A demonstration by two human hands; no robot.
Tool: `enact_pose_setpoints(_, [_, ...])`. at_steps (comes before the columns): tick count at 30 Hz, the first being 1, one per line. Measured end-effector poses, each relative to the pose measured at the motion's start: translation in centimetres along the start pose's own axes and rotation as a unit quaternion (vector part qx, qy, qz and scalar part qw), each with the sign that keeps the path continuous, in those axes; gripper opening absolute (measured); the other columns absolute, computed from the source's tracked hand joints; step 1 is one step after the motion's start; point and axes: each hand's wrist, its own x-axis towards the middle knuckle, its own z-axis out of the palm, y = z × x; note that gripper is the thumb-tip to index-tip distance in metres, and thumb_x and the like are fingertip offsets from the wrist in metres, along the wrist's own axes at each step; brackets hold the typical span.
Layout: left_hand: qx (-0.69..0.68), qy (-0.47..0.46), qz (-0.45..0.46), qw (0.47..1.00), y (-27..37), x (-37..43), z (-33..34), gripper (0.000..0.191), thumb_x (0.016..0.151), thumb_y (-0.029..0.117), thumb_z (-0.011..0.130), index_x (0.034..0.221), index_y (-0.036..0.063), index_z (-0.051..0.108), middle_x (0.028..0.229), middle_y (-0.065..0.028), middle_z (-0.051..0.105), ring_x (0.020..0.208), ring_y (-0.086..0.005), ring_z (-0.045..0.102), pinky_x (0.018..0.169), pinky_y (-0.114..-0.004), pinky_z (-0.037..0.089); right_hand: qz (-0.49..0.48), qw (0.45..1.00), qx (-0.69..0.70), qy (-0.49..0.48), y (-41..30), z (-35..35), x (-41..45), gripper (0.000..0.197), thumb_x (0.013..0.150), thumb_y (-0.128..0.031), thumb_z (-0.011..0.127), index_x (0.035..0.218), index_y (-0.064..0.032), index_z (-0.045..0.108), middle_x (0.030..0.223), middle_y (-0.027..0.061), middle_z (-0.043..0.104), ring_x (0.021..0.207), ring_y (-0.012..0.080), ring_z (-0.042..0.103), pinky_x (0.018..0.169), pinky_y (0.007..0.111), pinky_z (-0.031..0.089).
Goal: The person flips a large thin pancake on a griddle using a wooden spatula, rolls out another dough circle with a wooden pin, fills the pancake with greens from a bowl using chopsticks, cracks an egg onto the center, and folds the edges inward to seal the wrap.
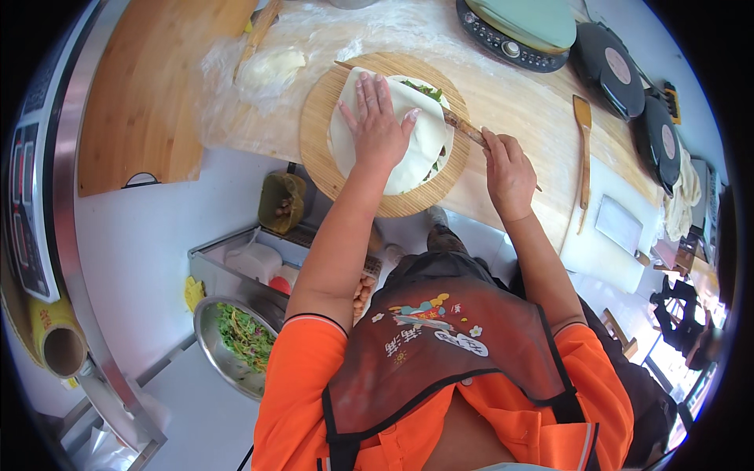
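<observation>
A round wooden board (pixel 383 207) lies at the table's near edge, bearing a thin round dough sheet (pixel 412 168). Another sheet shows beneath it, with chopped greens (pixel 425 90) peeking out along the right edge. My left hand (pixel 377 126) rests flat on the upper sheet, fingers spread, flour on the fingertips. In my right hand (pixel 508 168) is the near part of a slim wooden rolling pin (pixel 465 126). The pin runs beneath the upper sheet, and its pointed far tip shows beyond the sheet's upper left edge.
Plastic-wrapped dough (pixel 271 69) lies left of the board. Electric griddles (pixel 512 41) stand at the upper right. A wooden spatula (pixel 583 135) and a cleaver (pixel 618 222) on a white cutting board (pixel 595 253) lie to the right. A steel bowl of greens (pixel 206 341) is at lower left.
</observation>
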Motion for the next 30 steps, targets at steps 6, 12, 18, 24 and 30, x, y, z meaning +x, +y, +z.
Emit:
enact_pose_setpoints(6, [0.009,-0.028,0.006,1.000,0.1,1.6,1.6,0.088,0.096,0.057,0.049,0.158,0.0032,0.015,0.165,-0.0191,0.012,0.153,-0.0309,0.012,0.119,-0.063,-0.002,-0.009,0.999,-0.033,0.024,1.7,1.9,0.2,0.044,0.079,0.000,0.063,0.120,-0.0151,0.068,0.099,0.0034,0.064,0.084,0.0217,0.064,0.066,0.035,0.053])
enact_pose_setpoints(12, [0.058,-0.055,0.037,0.996,0.0,2.5,2.8,0.077,0.097,0.055,0.048,0.156,0.0091,0.028,0.164,-0.0159,0.020,0.153,-0.0297,0.015,0.118,-0.065,-0.002,0.053,0.998,-0.014,-0.026,3.5,3.2,0.2,0.045,0.081,0.001,0.059,0.122,-0.0147,0.067,0.106,0.0063,0.063,0.087,0.0240,0.064,0.068,0.037,0.054])
enact_pose_setpoints(18, [0.007,-0.014,0.055,0.998,0.2,1.7,0.7,0.072,0.096,0.049,0.054,0.154,0.0110,0.034,0.164,-0.0165,0.021,0.151,-0.0325,0.019,0.118,-0.064,0.002,0.182,0.980,0.017,-0.079,6.9,3.3,-0.4,0.037,0.095,-0.010,0.059,0.131,-0.0154,0.060,0.108,0.0108,0.060,0.095,0.0301,0.064,0.077,0.041,0.054])
enact_pose_setpoints(24, [-0.100,0.048,0.129,0.985,1.3,-6.4,-2.7,0.044,0.082,0.020,0.073,0.123,0.0084,0.062,0.128,-0.0134,0.055,0.119,-0.0345,0.049,0.102,-0.053,0.032,0.060,0.996,-0.020,-0.067,8.9,2.7,-0.1,0.038,0.086,-0.005,0.065,0.123,-0.0082,0.060,0.109,0.0123,0.061,0.102,0.0331,0.059,0.087,0.043,0.048])
enact_pose_setpoints(30, [-0.108,0.055,0.182,0.976,2.1,-9.8,-1.0,0.027,0.081,0.019,0.073,0.105,0.0110,0.064,0.109,-0.0070,0.058,0.096,-0.0299,0.053,0.091,-0.048,0.036,-0.196,0.971,0.115,-0.077,5.0,4.7,2.6,0.029,0.077,-0.003,0.064,0.106,-0.0086,0.060,0.107,0.0096,0.060,0.104,0.0296,0.058,0.088,0.040,0.046])
